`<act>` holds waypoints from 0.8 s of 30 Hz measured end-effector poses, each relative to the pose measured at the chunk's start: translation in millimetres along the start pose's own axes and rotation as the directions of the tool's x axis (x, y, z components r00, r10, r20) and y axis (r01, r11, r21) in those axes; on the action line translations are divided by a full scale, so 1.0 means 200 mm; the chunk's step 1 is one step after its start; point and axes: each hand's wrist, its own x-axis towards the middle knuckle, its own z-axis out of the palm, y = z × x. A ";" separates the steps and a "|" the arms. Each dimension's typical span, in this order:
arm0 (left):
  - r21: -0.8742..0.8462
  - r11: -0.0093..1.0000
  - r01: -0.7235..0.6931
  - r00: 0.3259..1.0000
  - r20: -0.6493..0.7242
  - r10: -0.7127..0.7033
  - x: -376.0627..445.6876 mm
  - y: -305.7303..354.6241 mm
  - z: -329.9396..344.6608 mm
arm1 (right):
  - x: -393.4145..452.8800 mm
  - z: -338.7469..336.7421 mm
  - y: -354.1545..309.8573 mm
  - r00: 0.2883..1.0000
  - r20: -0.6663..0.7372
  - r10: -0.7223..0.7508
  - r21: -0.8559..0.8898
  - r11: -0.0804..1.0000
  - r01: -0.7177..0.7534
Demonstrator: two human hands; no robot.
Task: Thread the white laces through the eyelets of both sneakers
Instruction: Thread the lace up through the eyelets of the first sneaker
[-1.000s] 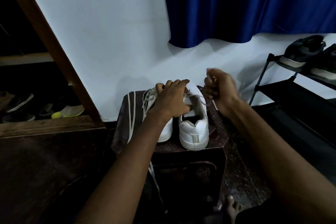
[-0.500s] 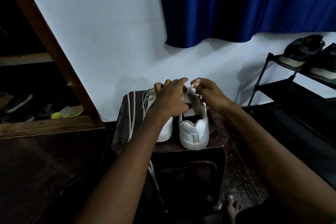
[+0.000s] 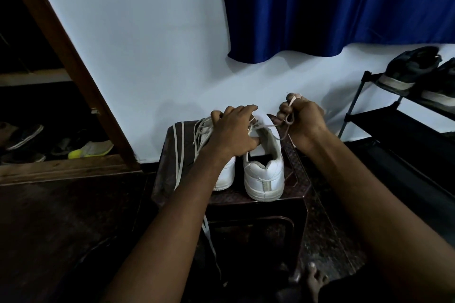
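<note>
Two white sneakers stand heels toward me on a dark stool [image 3: 299, 179]. My left hand [image 3: 234, 133] grips the tongue and upper of the right sneaker [image 3: 264, 174], thumb tucked inside its opening. A white lace [image 3: 270, 126] runs taut from this shoe's eyelets to my right hand [image 3: 301, 118], which pinches it in a fist to the right of the shoe. The left sneaker [image 3: 225, 174] is partly hidden by my left arm, with loose lace loops at its front. A spare white lace [image 3: 179, 147] lies along the stool's left side and hangs off the front.
A black shoe rack [image 3: 384, 118] with dark shoes [image 3: 408, 69] stands at the right. A wooden frame [image 3: 73, 69] leans at the left, with other shoes [image 3: 91, 149] behind it. Above hangs a blue curtain [image 3: 332, 2]. My foot [image 3: 314, 278] rests on the dark floor by the stool.
My right hand left the shoe's tongue and pulled away to the right and up with the lace, drawing it taut. My left hand stayed on the right sneaker.
</note>
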 end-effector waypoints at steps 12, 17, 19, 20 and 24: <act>-0.054 0.999 -0.008 0.999 0.033 0.010 0.00 -0.01 -0.01 | -0.05 -0.02 0.03 0.901 0.413 -0.133 -0.911 -0.088 0.404; -0.116 0.993 0.030 0.999 0.035 -0.026 0.00 -0.01 -0.01 | -0.01 -0.04 0.08 0.896 0.335 -0.292 -0.942 -0.120 0.313; -0.137 0.988 0.070 0.997 0.037 -0.066 0.00 -0.01 -0.01 | 0.01 -0.06 0.08 0.926 0.276 -0.259 -0.960 -0.029 0.278; -0.149 0.984 0.093 0.995 0.042 -0.088 0.00 -0.01 -0.02 | 0.02 -0.07 0.08 0.939 0.253 -0.234 -0.965 0.010 0.262; -0.169 0.972 0.161 0.987 0.031 -0.158 0.00 -0.01 -0.03 | 0.03 -0.07 0.09 0.976 0.169 -0.136 -0.967 0.169 0.191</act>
